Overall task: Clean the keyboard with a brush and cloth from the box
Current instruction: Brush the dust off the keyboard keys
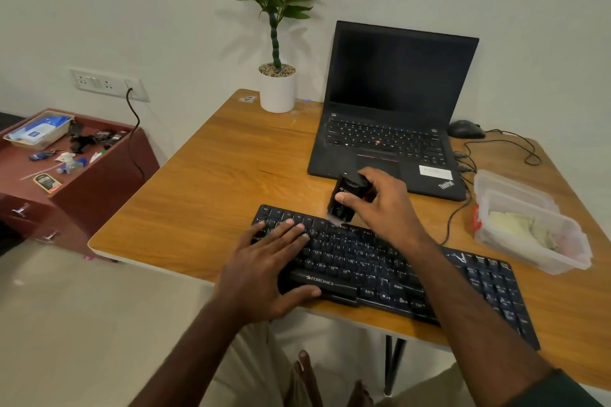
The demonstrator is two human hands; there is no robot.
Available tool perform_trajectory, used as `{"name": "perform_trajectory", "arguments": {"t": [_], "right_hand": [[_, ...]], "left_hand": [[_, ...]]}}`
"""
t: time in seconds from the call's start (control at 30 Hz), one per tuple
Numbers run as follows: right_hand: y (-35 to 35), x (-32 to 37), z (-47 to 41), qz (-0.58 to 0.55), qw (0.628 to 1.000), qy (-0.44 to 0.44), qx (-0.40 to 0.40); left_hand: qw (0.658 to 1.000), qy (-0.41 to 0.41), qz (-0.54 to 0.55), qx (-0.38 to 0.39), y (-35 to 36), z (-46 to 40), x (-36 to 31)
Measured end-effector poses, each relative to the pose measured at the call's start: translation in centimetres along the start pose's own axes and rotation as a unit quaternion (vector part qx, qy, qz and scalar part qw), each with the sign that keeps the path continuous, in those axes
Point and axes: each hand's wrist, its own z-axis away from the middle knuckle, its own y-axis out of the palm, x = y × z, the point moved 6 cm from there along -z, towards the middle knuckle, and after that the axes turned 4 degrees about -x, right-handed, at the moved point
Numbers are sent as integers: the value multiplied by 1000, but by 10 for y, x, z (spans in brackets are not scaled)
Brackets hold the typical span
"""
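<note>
The left hand (264, 261) lay flat and spread on the left end of the long black plastic keyboard (396, 277), its straight fingers pressing the keys and its thumb along the near edge beside the ZEBRONICS lettering. The keyboard stretched slantwise from under that hand towards the right, on the brown wood-grain table (205, 195). The right hand (380, 205) sat just beyond the left, above the keyboard's far edge, its thumb and curled fingers gripping a small black brush (344, 198) with a blocky handle. The brush's pale bristles pointed down and touched the top rows of keys, just ahead of the left fingertips.

Well to the right of the right hand stood a clear rectangular plastic box (529, 225), holding a crumpled pale yellow cloth (515, 225). Directly beyond the right hand sat an open black laptop (393, 116) with a dark screen, and beyond its right side a black wired mouse (466, 129). Further out from the left hand stood a green leafy plant in a white round pot (277, 89). Far to the left of the left hand was a maroon cabinet (99, 175) with small items scattered on top.
</note>
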Motion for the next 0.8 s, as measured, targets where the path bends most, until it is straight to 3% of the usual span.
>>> {"name": "perform_trajectory", "arguments": {"t": [0.17,0.47,0.6,0.8], "right_hand": [[-9,0,6,-65,998,11,-14],[-45,-19,2,-8,999,25,43],[-18,-9,3,-24,998,7,62],[4,1,-5,-82,997,-9,2]], "left_hand": [[999,1,-32,24,3,0,4],[999,-6,-16,46,4,-8,16],[1000,3,-16,25,4,-7,12],[999,-2,-20,32,3,-8,11]]}}
